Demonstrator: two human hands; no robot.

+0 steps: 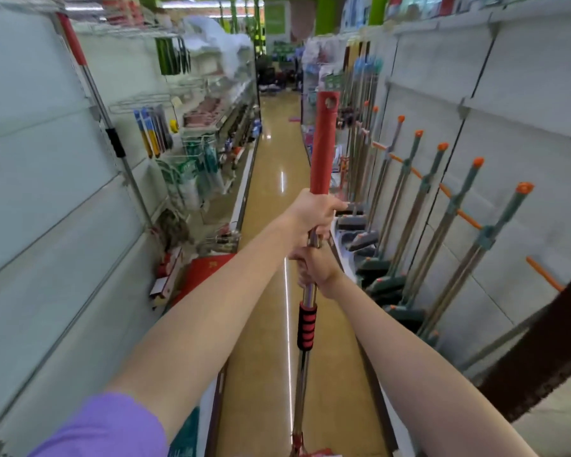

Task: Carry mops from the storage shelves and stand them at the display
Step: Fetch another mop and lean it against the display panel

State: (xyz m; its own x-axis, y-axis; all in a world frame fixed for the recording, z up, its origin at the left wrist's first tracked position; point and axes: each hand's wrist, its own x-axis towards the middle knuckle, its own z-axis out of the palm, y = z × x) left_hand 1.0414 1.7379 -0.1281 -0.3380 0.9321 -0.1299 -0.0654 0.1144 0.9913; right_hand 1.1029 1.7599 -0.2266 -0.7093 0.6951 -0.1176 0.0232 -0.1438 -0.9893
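Upright | mop (322, 153) gripped by left hand (315, 214), right hand (314, 268) | labels unreadable

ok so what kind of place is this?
Most likely a household-goods shop aisle. Shelving runs down both sides of a glossy floor, a row of mops with orange caps stands along the right wall, and packaged goods hang on the left shelves. Both hands hold a red-handled mop.

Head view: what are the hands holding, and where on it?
Both grip one mop: left hand just below the red grip, right hand lower on the metal shaft.
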